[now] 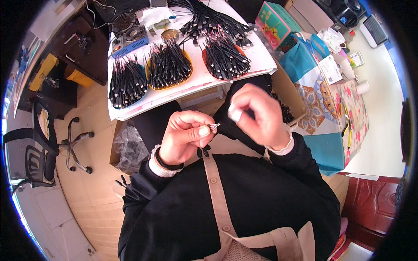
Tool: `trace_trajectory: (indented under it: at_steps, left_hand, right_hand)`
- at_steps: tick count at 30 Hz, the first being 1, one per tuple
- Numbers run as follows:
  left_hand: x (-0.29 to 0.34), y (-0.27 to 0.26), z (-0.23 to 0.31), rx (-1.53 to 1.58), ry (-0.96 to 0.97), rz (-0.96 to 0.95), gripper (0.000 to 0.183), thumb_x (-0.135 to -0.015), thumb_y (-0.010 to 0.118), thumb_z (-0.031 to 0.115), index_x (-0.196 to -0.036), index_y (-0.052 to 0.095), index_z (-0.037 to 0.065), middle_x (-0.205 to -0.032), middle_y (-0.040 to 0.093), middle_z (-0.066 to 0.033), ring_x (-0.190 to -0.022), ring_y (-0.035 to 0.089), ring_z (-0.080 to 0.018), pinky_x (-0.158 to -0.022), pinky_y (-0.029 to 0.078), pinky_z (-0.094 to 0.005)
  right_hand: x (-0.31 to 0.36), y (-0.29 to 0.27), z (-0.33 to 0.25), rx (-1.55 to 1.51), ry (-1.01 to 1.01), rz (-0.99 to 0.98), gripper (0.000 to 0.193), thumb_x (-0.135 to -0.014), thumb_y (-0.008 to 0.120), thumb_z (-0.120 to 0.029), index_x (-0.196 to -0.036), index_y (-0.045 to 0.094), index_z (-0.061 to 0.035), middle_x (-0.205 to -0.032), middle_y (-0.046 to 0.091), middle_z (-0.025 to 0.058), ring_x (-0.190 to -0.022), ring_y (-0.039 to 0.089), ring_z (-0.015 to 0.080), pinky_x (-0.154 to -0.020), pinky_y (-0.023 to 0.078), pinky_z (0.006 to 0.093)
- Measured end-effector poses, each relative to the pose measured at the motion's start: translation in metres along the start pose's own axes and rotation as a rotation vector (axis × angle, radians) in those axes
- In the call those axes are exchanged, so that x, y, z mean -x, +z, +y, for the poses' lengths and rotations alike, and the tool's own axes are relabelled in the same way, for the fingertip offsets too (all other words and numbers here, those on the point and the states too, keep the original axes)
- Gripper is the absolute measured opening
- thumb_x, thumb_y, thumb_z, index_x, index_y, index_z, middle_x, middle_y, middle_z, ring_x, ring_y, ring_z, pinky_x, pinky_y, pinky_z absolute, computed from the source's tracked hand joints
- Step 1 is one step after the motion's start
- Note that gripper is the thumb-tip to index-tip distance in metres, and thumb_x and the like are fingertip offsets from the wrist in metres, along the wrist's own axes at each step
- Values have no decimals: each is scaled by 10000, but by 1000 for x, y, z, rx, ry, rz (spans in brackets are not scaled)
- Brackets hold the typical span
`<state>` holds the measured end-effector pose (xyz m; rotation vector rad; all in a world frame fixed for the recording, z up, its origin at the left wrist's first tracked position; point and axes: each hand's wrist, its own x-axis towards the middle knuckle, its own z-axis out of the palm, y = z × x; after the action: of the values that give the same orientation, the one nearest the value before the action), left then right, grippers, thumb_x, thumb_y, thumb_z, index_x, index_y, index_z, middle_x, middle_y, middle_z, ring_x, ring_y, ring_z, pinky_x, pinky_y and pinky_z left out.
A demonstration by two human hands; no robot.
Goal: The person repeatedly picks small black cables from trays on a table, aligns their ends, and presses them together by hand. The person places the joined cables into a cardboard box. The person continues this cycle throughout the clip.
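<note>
My left hand (186, 132) pinches thin cable ends (214, 126) between thumb and fingers, with pale tips sticking out to the right. Below that hand, small black plugs (203, 152) hang in front of my jacket. My right hand (257, 114) is raised close by on the right, apart from the tips. Its fingers are curled, with thumb and forefinger together and blurred; I cannot make out anything between them. Ahead, bunches of short black cables fill a blue tray (116, 105), a yellow tray (190, 76) and a red tray (248, 56) on a white table (157, 99).
More black cables (204, 17) are heaped at the table's back, beside a blue-fronted device (130, 47). An open cardboard box (289, 93) stands right of my knees. Farther right is a patterned surface with yellow-handled pliers (349, 128). An office chair (39, 143) stands left.
</note>
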<state>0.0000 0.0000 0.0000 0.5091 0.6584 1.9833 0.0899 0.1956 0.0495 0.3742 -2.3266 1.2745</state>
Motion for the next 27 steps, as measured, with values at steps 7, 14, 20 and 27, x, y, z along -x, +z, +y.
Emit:
trace_trajectory:
  at_steps: [7, 14, 20, 27]
  left_hand:
    - [-4, -2, -4, 104, -26, -29, 148, -854, 661, 37, -964, 654, -62, -738, 626, -88, -580, 496, -120, -510, 345, -239]
    - [3, 5, 1, 59, -64, -53, 149, -847, 668, 44, -951, 664, -62, -700, 603, -67, -580, 497, -113, -515, 354, -230]
    - [0, 8, 16, -1298, 554, -149, 86, -803, 670, -30, -889, 678, -31, -724, 648, -104, -590, 607, -159, -554, 472, -264]
    - [2, 3, 10, -801, 319, -6, 92, -840, 656, -40, -928, 684, -46, -786, 667, -83, -648, 595, -94, -583, 475, -229]
  right_hand:
    - [0, 1, 0, 180, -274, -10, 345, -695, 740, -27, -1022, 630, -27, -962, 618, 102, -825, 606, 273, -729, 490, 356]
    - [-5, 11, -10, 120, -334, -79, 220, -732, 709, -10, -920, 596, -28, -850, 596, 92, -749, 587, 243, -652, 470, 338]
    - [13, 7, 3, -738, 644, -328, 115, -953, 551, -128, -953, 570, -15, -830, 561, 13, -728, 516, 94, -644, 424, 237]
    - [15, 9, -3, -426, 426, -155, 162, -878, 642, -92, -999, 594, 3, -885, 595, 43, -779, 562, 130, -699, 461, 253]
